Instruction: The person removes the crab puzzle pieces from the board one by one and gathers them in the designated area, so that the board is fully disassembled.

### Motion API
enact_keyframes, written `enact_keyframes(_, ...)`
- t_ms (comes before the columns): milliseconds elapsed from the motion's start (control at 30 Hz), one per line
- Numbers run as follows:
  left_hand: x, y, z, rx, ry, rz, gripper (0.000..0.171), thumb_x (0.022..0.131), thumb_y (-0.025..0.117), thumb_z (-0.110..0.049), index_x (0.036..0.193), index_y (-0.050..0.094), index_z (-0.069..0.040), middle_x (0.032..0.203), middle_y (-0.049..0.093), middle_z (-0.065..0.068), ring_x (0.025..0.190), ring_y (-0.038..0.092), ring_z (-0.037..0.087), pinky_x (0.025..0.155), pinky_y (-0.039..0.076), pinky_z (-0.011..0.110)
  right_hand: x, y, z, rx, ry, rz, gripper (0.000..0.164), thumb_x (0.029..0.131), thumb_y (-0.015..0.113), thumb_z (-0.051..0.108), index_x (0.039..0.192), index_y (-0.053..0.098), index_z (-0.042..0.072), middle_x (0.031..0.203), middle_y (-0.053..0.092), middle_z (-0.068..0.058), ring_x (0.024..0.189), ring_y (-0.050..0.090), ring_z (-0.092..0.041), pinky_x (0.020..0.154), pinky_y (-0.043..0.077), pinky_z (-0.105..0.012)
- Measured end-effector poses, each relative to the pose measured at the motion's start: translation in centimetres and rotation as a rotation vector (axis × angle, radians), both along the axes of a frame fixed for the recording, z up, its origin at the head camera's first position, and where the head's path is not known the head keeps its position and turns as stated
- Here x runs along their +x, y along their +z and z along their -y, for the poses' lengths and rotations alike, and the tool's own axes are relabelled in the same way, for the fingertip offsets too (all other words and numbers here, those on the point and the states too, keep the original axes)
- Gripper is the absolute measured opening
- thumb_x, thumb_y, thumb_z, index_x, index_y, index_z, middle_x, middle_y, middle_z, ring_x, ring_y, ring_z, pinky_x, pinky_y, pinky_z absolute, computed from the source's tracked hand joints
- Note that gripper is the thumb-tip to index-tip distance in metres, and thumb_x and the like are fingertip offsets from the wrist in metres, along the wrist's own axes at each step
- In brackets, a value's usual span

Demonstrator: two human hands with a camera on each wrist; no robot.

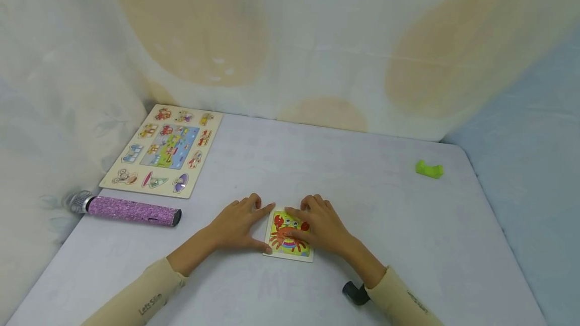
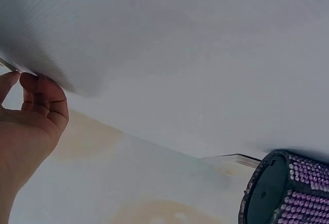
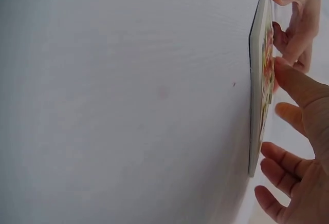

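Observation:
A small square crab jigsaw puzzle (image 1: pixel 277 219) in a pale frame lies flat on the table, showing a red crab on yellow. My left hand (image 1: pixel 237 225) holds its left side, thumb at the near corner and index fingertip at the far corner. The other left fingers are curled back. From the right, my right hand (image 1: pixel 327 228) reaches over the puzzle, its thumb touching the crab picture and its index finger near the far edge. In the right wrist view the puzzle (image 3: pixel 255 85) appears edge-on, with the right thumb (image 3: pixel 298 80) resting on its face.
A wooden picture board (image 1: pixel 195 177) with vehicle pieces lies at the back left. In front of it is a purple glittery microphone (image 1: pixel 131 210). A black bent piece (image 1: pixel 355 293) sits beside the right sleeve. A small green object (image 1: pixel 429 169) lies at the back right.

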State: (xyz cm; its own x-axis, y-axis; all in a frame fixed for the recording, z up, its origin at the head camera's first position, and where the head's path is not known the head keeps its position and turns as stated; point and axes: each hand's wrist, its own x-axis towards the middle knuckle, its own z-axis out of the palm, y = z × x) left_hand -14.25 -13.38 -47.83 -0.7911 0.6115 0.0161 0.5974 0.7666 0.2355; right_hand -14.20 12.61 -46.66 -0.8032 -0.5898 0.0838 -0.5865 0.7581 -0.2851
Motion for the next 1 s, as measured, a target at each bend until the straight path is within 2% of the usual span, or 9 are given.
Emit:
enact_keyframes(133,0.0,-0.2,0.1,0.006,-0.001,0.007,0.106,0.066,0.057,-0.090,0.149,0.047,-0.025,0.115,0.043,0.000,0.079,0.042,0.012,0.073,0.038,0.029,-0.7,-0.2,0.7,-0.023,0.015,-0.033,0.050,0.086,0.072,0.052,0.129,0.068,0.027,0.101,0.054,0.000,0.096,0.043,-0.016,0.084,0.041,-0.036)
enact_keyframes(333,0.1,-0.1,0.0,0.013,0.001,0.017,0.103,0.067,0.063,-0.085,0.149,0.047,-0.026,0.115,0.042,0.000,0.078,0.042,0.012,0.072,0.038,0.029,-1.4,-0.5,1.3,-0.034,0.003,-0.030,0.041,0.086,0.074,0.047,0.121,0.073,0.027,0.097,0.051,0.003,0.092,0.040,-0.013,0.079,0.039,-0.030)
enact_keyframes(600,0.2,0.1,0.1,0.019,0.000,0.010,0.102,0.067,0.064,-0.085,0.149,0.048,-0.025,0.115,0.043,0.000,0.081,0.042,0.011,0.072,0.038,0.028,-1.9,-0.7,1.4,-0.067,0.013,-0.092,0.036,0.083,0.078,0.043,0.111,0.078,0.020,0.091,0.047,0.003,0.088,0.040,-0.013,0.076,0.037,-0.029)
enact_keyframes(800,0.1,-0.4,0.2,0.030,-0.006,-0.001,0.105,0.066,0.057,-0.090,0.149,0.047,-0.026,0.115,0.043,0.000,0.081,0.042,0.010,0.071,0.038,0.027,-2.3,-0.3,1.0,-0.075,0.029,-0.096,0.037,0.082,0.080,0.042,0.111,0.078,0.019,0.091,0.046,0.004,0.087,0.039,-0.012,0.075,0.037,-0.028)
enact_keyframes(1000,0.2,-0.5,0.2,0.029,0.000,-0.011,0.105,0.066,0.058,-0.090,0.148,0.048,-0.026,0.115,0.044,0.000,0.080,0.042,0.010,0.070,0.037,0.026,-3.9,0.5,-0.7,-0.077,-0.013,-0.112,0.037,0.082,0.081,0.041,0.111,0.078,0.019,0.091,0.047,0.005,0.088,0.040,-0.011,0.075,0.038,-0.028)
